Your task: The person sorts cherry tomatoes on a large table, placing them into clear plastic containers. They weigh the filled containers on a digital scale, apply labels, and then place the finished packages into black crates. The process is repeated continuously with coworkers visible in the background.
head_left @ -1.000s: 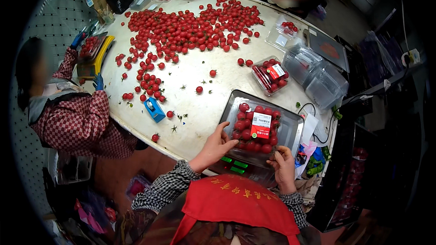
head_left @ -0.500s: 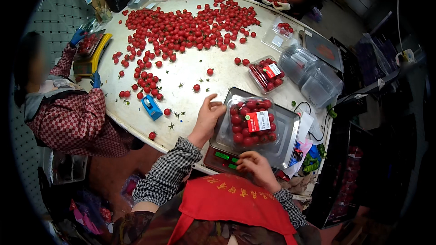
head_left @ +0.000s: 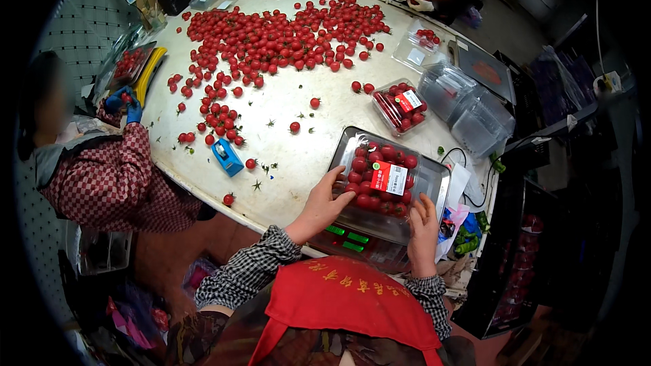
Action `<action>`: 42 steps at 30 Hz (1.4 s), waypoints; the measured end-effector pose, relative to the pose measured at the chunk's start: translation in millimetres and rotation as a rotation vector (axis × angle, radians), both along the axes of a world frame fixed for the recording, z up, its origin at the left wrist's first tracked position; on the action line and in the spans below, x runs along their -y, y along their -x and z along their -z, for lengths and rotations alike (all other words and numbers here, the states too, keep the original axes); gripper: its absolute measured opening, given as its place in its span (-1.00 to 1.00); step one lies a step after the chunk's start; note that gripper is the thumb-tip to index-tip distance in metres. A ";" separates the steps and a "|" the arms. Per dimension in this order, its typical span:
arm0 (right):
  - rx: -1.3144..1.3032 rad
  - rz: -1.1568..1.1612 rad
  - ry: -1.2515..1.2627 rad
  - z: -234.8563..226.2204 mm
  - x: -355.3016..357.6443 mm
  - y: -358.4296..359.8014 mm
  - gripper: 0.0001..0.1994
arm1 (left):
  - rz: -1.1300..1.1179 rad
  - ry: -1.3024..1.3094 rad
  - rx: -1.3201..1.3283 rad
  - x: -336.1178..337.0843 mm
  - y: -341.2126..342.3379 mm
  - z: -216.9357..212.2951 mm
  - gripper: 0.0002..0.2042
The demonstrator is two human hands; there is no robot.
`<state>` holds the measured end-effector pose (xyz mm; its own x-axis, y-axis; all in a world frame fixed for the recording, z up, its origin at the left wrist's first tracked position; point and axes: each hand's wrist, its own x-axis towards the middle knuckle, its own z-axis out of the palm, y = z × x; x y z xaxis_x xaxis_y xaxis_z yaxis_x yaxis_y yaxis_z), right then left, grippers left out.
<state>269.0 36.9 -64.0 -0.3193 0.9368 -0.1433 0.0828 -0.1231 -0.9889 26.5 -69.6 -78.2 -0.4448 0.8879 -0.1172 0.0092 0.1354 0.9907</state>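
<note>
A clear plastic box of cherry tomatoes with a red and white label rests on the steel pan of a digital scale. My left hand is closed against its left side, thumb and fingers at the near left edge. Closed against the near right corner is my right hand, with fingertips on the plastic. The box looks slightly turned on the pan. Green figures glow on the scale's display between my wrists.
A heap of cherry tomatoes covers the far table. Another labelled tomato box, stacked clear tubs and a blue tape dispenser stand nearby. At left, a co-worker in blue gloves holds a tomato; two people work opposite.
My hands have come to the box's two sides, the right one moving right from above the display. The box is slightly turned. The left co-worker's hands have come together around a tomato.
</note>
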 end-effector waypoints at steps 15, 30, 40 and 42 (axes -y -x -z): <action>-0.154 -0.580 0.059 -68.8 59.7 139.8 -0.84 | -0.545 -0.047 -0.188 89.3 93.9 22.5 -0.75; 0.281 -0.768 -0.311 112.4 122.7 420.3 -0.77 | -0.675 0.325 -0.176 161.5 224.7 131.1 -0.65; 0.481 -0.769 -0.170 122.3 126.7 456.0 -0.80 | -0.652 0.306 -0.289 158.1 234.8 123.8 -0.68; 0.489 -0.789 0.002 112.1 124.8 460.6 -0.81 | -0.650 0.304 -0.337 158.9 235.6 123.1 -0.67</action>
